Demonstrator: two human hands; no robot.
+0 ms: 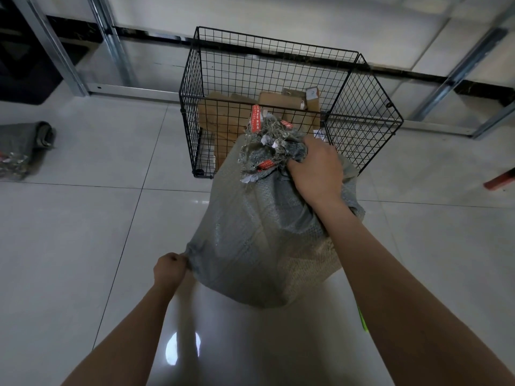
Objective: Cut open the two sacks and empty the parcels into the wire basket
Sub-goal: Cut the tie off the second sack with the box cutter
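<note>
On a glossy tiled floor (pixel 83 246), before bare metal racking (pixel 111 37), a person holds a bulging grey woven sack (pixel 259 240) with its bunched neck up against the near rim of a black wire basket (pixel 192 112). The sack lies between the person and the basket, its lower end near the floor. Cardboard parcels (pixel 223 115) already lie inside the basket. A second grey sack (pixel 22 146), slack and crumpled, rests well apart at the left edge.

The right hand (pixel 315 174) is closed in a full fist around the frayed neck, where loose threads and strips of red-and-white tape (pixel 255 118) hang. The left hand (pixel 170 268) pinches the sack's lower left corner, fingers curled tight on a small fold of cloth. Whether the neck has been cut through cannot be told from this angle.

The sack looks soft-walled but weighty and lumpy, its load likely to shift as it tilts. The woven plastic is probably slick, so the gathered neck and the bottom corners seem the surest holds, with the base lifted to pour.

The basket's near wall stands highest in the way, since the mouth must clear that rim. The parcels within leave less room on that side. A red object (pixel 500 179) lies on the floor at far right, clear of the work.
</note>
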